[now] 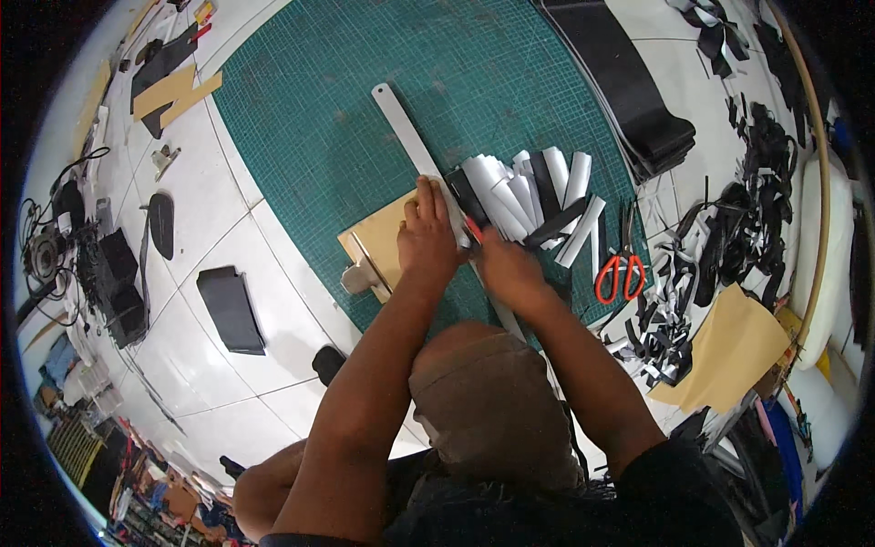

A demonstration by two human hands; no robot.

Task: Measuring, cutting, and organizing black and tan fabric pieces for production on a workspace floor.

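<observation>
My left hand [427,235] lies flat with fingers stretched out, across the metal ruler [397,118] and a tan board [374,233]. A bulldog clip [361,277] grips the board's near left edge. My right hand [512,272] is closed around a red cutter knife [473,229], held against the ruler's right side. Only a little of the knife shows; its blade is hidden. Just beyond my right hand lies a pile of black and white strips [524,196]. All of this rests on a green cutting mat [310,91].
Red-handled scissors [626,257] lie at the mat's right edge. Stacked black sheets [629,91] are at the far right, with heaped scraps [670,337] and a tan sheet [729,351] nearer. A black folded piece [231,310] lies on the white tiles to the left.
</observation>
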